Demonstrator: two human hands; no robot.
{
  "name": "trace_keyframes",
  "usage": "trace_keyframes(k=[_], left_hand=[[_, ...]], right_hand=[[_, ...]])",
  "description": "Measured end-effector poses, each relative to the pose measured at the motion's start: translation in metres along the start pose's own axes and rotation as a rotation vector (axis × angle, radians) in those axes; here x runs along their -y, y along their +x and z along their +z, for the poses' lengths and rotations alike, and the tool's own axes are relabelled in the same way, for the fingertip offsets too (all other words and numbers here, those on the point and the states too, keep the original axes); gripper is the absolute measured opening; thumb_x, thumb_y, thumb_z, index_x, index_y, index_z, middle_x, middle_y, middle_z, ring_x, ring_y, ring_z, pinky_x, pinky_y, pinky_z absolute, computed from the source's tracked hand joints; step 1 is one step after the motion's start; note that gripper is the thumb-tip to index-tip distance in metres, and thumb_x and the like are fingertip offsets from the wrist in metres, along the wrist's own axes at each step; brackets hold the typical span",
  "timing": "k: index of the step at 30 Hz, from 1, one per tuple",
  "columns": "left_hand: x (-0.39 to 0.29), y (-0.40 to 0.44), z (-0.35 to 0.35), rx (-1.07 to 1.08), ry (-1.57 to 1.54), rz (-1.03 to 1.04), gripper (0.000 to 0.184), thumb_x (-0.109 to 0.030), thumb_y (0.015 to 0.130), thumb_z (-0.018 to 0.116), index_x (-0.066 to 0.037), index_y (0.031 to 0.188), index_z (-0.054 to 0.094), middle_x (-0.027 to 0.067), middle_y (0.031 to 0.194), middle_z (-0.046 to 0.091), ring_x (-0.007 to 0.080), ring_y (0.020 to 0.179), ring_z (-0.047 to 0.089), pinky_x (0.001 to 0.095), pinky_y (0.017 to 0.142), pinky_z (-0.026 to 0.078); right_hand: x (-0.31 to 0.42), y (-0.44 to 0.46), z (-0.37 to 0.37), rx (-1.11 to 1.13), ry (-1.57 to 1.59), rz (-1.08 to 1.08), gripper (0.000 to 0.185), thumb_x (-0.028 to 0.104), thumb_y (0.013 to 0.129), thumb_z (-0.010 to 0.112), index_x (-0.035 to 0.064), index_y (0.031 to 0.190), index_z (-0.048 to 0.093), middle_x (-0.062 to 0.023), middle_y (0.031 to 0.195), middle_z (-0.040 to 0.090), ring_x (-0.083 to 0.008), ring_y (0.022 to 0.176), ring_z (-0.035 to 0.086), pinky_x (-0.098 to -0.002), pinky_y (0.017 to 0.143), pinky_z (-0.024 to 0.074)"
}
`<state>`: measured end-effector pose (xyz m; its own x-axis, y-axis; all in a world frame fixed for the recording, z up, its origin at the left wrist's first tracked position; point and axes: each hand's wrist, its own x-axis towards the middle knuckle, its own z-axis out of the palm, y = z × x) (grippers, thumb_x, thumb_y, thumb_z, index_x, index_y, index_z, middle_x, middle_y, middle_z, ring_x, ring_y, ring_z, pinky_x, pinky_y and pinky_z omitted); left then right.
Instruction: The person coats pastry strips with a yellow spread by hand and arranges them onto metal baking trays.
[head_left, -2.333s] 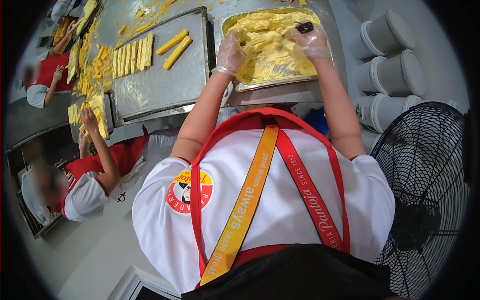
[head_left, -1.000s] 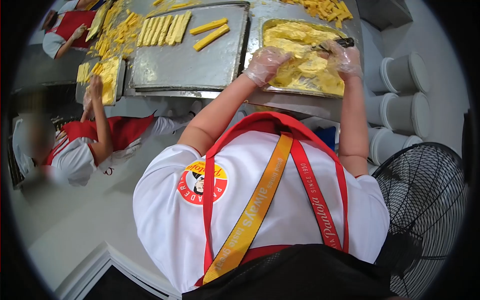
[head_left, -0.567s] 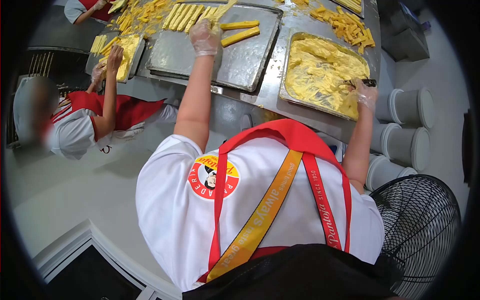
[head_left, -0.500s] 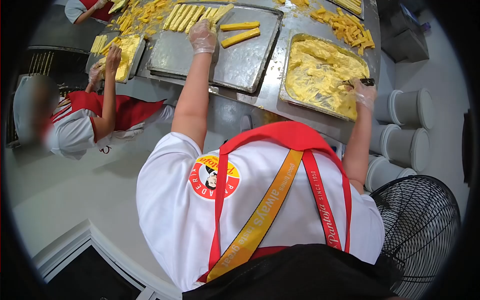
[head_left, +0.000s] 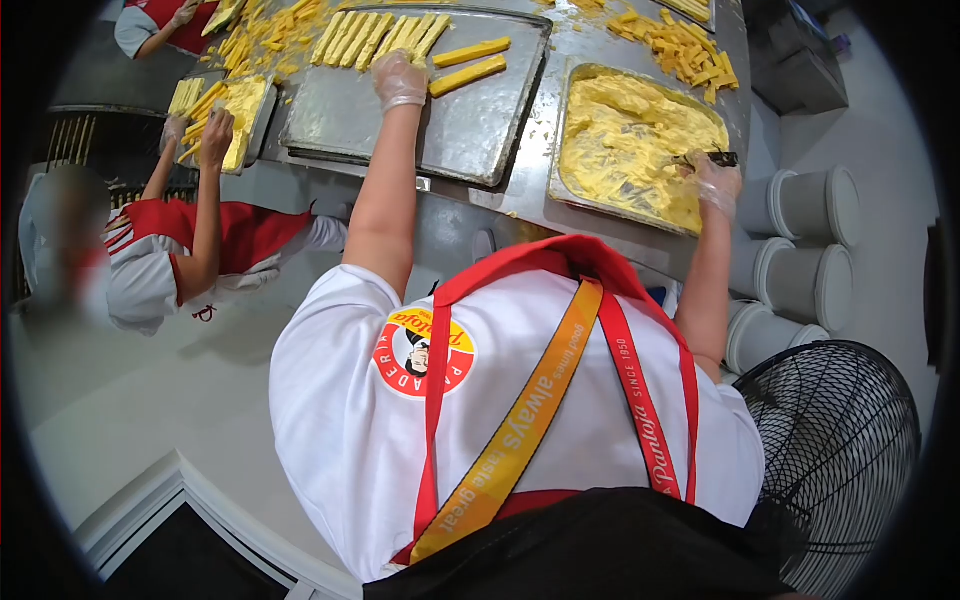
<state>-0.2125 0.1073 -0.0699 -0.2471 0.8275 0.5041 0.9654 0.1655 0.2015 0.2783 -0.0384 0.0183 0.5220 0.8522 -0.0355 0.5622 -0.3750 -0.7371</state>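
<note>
My left hand [head_left: 398, 82], in a clear plastic glove, is at the near ends of a row of cream-coated yellow sticks [head_left: 352, 40] on a metal tray [head_left: 330, 115]. Its fingers are curled at the end of the row's rightmost sticks, and their tips are partly hidden. Two plain yellow sticks [head_left: 470, 76] lie just right of it. My gloved right hand [head_left: 718, 182] is closed round a black-handled spatula [head_left: 722, 159] over the right side of a pan [head_left: 625, 213] of yellow cream [head_left: 620, 130]. The spatula's blade is mostly hidden by cream and fingers.
Loose yellow sticks [head_left: 680, 55] are piled behind the pan, with more sticks and crumbs [head_left: 270, 35] at back left. A co-worker [head_left: 215, 235] handles sticks at a smaller tray to the left. White buckets [head_left: 810, 280] and a black fan [head_left: 830, 450] stand at right.
The rightmost coated stick, tilted under my left hand before, now lies in line with the row. My left hand has drawn slightly back. The right hand stays at the pan; the whole view shifted slightly.
</note>
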Motion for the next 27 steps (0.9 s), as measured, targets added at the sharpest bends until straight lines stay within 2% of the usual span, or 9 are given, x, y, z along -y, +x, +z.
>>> trace_keyframes(k=[8,9,12,14,17,20,23,25,27], left_hand=[[-0.063,0.0,-0.072,-0.012,0.089,0.171,0.021,-0.025,0.068,0.068,-0.011,0.084,0.064,0.0089,0.087,0.065,0.0255,0.086,0.062,0.0356,0.079,0.047],[-0.055,0.001,-0.051,-0.143,0.112,0.392,0.02,-0.025,0.071,0.067,-0.011,0.085,0.065,0.0084,0.087,0.066,0.026,0.087,0.062,0.0372,0.078,0.048],[-0.061,0.012,-0.046,0.31,0.13,0.369,0.017,-0.023,0.073,0.065,-0.013,0.086,0.067,0.0082,0.09,0.067,0.0265,0.09,0.063,0.0386,0.077,0.049],[-0.054,0.02,-0.022,0.4,0.222,0.377,0.016,-0.026,0.076,0.063,-0.014,0.084,0.069,0.009,0.094,0.067,0.0281,0.092,0.063,0.0397,0.077,0.05],[-0.054,0.023,-0.023,0.431,0.286,0.407,0.021,-0.031,0.078,0.062,-0.013,0.086,0.069,0.0093,0.094,0.067,0.0292,0.09,0.063,0.0397,0.078,0.05],[-0.068,0.025,-0.052,0.391,0.234,0.319,0.026,-0.034,0.078,0.062,-0.013,0.092,0.067,0.0096,0.093,0.067,0.03,0.089,0.063,0.0401,0.077,0.05],[-0.07,0.021,-0.056,0.146,0.008,0.354,0.027,-0.026,0.076,0.069,-0.008,0.095,0.062,0.0139,0.086,0.066,0.0307,0.081,0.064,0.0399,0.07,0.051],[-0.088,0.011,-0.084,0.036,-0.312,0.38,0.032,-0.02,0.071,0.076,-0.004,0.093,0.059,0.0126,0.08,0.065,0.0249,0.071,0.064,0.0348,0.062,0.051],[-0.126,-0.002,-0.134,0.418,-0.56,0.226,0.034,-0.022,0.07,0.077,-0.004,0.093,0.06,0.0106,0.079,0.066,0.0197,0.069,0.063,0.0307,0.061,0.051]], right_hand=[[0.047,-0.044,0.032,0.215,0.039,-0.655,0.032,0.029,0.073,0.072,0.0012,0.084,0.062,-0.0118,0.075,0.064,-0.0259,0.068,0.061,-0.0352,0.065,0.0487],[0.045,-0.035,0.037,0.238,-0.003,-0.513,0.034,0.031,0.073,0.072,0.0011,0.084,0.062,-0.0124,0.076,0.065,-0.0264,0.069,0.061,-0.0355,0.065,0.0488],[0.036,0.01,0.035,0.233,-0.036,-0.15,0.041,0.038,0.072,0.071,0.0013,0.086,0.063,-0.0156,0.081,0.066,-0.0293,0.074,0.063,-0.0383,0.069,0.049],[0.046,0.026,0.025,-0.059,-0.198,-0.144,0.038,0.035,0.071,0.073,-0.0006,0.081,0.065,-0.0156,0.073,0.064,-0.0287,0.066,0.059,-0.037,0.065,0.0481],[0.047,0.015,0.037,-0.005,-0.275,-0.449,0.035,0.031,0.079,0.065,-0.0016,0.089,0.061,-0.0159,0.091,0.066,-0.0277,0.083,0.062,-0.0383,0.074,0.0483],[0.056,-0.009,0.039,0.407,-0.082,-0.639,0.034,0.03,0.08,0.063,-0.0015,0.092,0.061,-0.017,0.094,0.065,-0.0302,0.088,0.061,-0.0393,0.076,0.0484],[0.052,0.018,0.027,0.402,-0.137,-0.118,0.032,0.03,0.079,0.063,0.0018,0.095,0.063,-0.0179,0.09,0.063,-0.0333,0.086,0.06,-0.04,0.077,0.0488],[0.009,0.053,0.036,0.038,-0.164,-0.302,0.028,0.027,0.077,0.07,0.0028,0.09,0.063,-0.0114,0.077,0.065,-0.0234,0.069,0.062,-0.0347,0.067,0.05],[0.021,0.041,0.014,-0.017,-0.269,-0.566,0.027,0.026,0.079,0.069,0.0031,0.091,0.063,-0.0096,0.078,0.066,-0.0219,0.069,0.062,-0.0344,0.068,0.0507]])
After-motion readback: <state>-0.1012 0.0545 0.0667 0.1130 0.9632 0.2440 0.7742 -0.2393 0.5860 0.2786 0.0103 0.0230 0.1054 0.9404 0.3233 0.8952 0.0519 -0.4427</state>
